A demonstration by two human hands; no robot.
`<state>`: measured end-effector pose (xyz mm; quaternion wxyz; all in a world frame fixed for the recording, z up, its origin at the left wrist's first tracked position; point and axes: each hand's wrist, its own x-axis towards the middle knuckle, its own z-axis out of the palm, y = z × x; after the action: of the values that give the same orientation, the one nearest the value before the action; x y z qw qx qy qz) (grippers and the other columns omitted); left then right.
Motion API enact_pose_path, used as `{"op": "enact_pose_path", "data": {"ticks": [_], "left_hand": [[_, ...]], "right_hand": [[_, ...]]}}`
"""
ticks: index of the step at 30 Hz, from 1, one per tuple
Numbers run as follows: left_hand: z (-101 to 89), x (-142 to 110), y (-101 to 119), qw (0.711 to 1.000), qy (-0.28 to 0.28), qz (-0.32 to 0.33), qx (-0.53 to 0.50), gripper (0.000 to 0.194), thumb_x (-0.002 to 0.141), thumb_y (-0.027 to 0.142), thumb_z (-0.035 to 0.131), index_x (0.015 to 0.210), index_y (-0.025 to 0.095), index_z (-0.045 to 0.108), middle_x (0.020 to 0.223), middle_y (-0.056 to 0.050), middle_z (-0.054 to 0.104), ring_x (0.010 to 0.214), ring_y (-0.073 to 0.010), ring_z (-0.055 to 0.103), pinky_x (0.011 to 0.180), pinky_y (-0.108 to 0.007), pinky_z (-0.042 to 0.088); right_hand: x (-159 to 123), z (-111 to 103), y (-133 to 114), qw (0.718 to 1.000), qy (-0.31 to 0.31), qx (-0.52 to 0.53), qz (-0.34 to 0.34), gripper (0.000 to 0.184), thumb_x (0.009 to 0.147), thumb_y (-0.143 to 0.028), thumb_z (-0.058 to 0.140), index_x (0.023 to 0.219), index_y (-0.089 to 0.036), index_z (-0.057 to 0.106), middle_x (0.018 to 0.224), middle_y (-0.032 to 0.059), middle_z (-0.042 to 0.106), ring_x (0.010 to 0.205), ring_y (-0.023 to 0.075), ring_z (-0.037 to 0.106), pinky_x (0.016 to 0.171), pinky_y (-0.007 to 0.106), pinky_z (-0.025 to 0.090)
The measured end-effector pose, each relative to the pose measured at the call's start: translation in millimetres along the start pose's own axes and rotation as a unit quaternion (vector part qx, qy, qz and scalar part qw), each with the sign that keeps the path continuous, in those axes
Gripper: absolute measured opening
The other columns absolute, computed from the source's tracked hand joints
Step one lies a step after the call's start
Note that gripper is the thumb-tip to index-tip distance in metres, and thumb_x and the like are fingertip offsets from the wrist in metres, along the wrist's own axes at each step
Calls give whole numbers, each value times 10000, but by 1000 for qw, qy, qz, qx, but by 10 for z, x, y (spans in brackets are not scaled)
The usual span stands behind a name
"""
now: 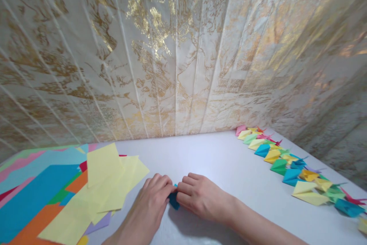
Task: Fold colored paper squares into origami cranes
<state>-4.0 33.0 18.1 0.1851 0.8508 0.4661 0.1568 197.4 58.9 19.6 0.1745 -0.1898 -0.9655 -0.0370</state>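
Note:
A small folded piece of blue paper (173, 200) lies between my two hands, low in the middle of the head view. My left hand (156, 195) pinches its left side with curled fingers. From the right, my right hand (197, 195) closes over the opposite side, its fingers bent and partly covering the paper. Only a narrow blue strip shows between them, so the exact folded shape is hidden. Both hands rest at or just above the white table (200, 149).
Pale yellow paper sheets (106, 176) overlap on the left, above larger coloured sheets such as a blue one (37, 195). Rows of folded paper figures (292, 176) run along the table's right edge. A gold-patterned white curtain (172, 54) hangs behind the table.

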Motion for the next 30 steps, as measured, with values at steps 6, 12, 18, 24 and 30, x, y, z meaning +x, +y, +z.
{"op": "enact_pose_path", "data": {"ticks": [6,12,18,24,30], "left_hand": [[-85,24,21,999,-40,-12,1,286,870,24,567,1013,236,695,1045,-28,655,1004,-234,545,865,-376,401],[-25,15,0,1000,-12,16,15,201,933,85,562,956,230,698,980,-18,645,954,-222,540,847,-377,394],[41,27,26,999,-4,18,38,175,905,58,554,901,202,654,954,-32,622,930,-242,522,823,-394,398],[53,72,30,998,1,28,62,242,876,-20,495,872,190,616,929,-35,611,907,-242,528,798,-386,403],[77,105,5,994,17,39,97,213,917,20,501,832,187,603,869,-36,613,847,-252,544,747,-383,414]], "right_hand": [[-97,167,-3,996,40,36,65,107,886,-106,533,847,-202,558,791,31,623,690,181,497,647,297,355],[-101,142,30,992,42,68,94,130,822,-77,549,833,-206,553,774,19,611,703,176,497,660,289,361],[-103,121,37,990,49,88,100,113,843,-87,544,835,-196,575,778,23,607,716,179,488,671,292,366],[-121,30,88,978,38,172,114,178,802,-54,596,925,-178,631,893,48,650,828,194,531,770,304,415],[-175,3,172,945,31,251,207,285,777,51,649,940,-180,687,977,51,647,952,205,541,878,329,435]]}}
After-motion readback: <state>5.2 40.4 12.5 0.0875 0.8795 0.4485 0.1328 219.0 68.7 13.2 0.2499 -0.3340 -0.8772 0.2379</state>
